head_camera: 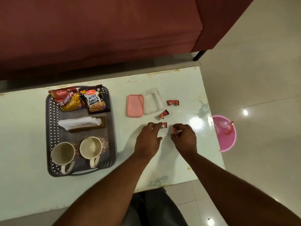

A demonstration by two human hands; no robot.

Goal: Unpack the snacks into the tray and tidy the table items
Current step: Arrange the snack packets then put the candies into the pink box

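Observation:
A grey perforated tray (52,121) on the white table holds a red-and-yellow snack packet (68,99), a salted peanuts packet (96,101), a napkin holder (81,123) and two cream mugs (64,154) (92,148). Right of the tray lie a pink lid (135,105) and a clear plastic box (153,101). Red wrapped candies rest on the table (173,102) (163,114). My left hand (149,139) touches a third candy (164,125) with its fingertips. My right hand (184,138) pinches another red candy (174,130).
A pink bin (228,142) with red wrappers inside stands on the tiled floor past the table's right edge. A maroon sofa (97,38) runs along the table's far side. The table's right edge is close to my right hand.

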